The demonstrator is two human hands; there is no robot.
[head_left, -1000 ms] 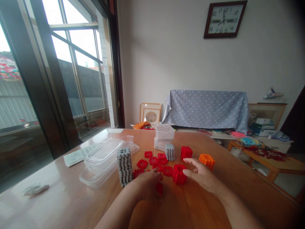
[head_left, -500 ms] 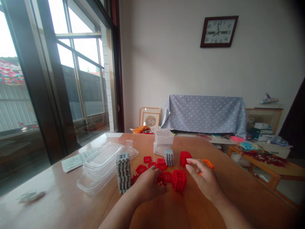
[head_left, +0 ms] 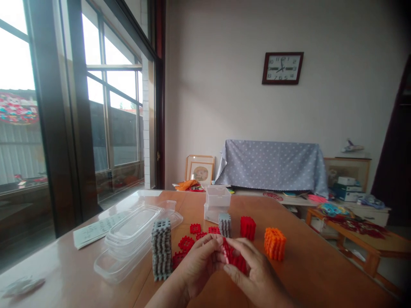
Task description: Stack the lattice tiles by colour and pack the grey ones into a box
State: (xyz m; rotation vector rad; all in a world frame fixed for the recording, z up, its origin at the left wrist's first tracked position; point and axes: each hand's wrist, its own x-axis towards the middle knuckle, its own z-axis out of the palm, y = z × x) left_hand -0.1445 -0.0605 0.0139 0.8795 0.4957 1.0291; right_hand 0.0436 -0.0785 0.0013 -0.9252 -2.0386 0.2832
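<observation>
My left hand (head_left: 201, 261) and my right hand (head_left: 252, 269) meet above the near part of the table, both closed on a red plastic building tile (head_left: 225, 251) held on edge between the fingertips. Behind them, partly hidden, a red stack of tiles (head_left: 239, 262) shows. Loose red tiles (head_left: 186, 243) lie flat just beyond my left hand. A tall grey stack (head_left: 161, 250) stands to the left of it. Farther back are a shorter grey stack (head_left: 224, 225) and another red stack (head_left: 248, 228). To the right of my right hand stands an orange stack (head_left: 275, 244).
Clear plastic containers and lids (head_left: 128, 233) lie at the left beside a printed sheet (head_left: 96, 229). Translucent boxes (head_left: 217, 197) are piled at the back. A small clear packet (head_left: 24, 287) rests near the left edge of the wooden table (head_left: 308, 256).
My right hand has moved left to meet my left hand, and a red tile is now between them. The orange stack has come into full sight. The head view has tilted up.
</observation>
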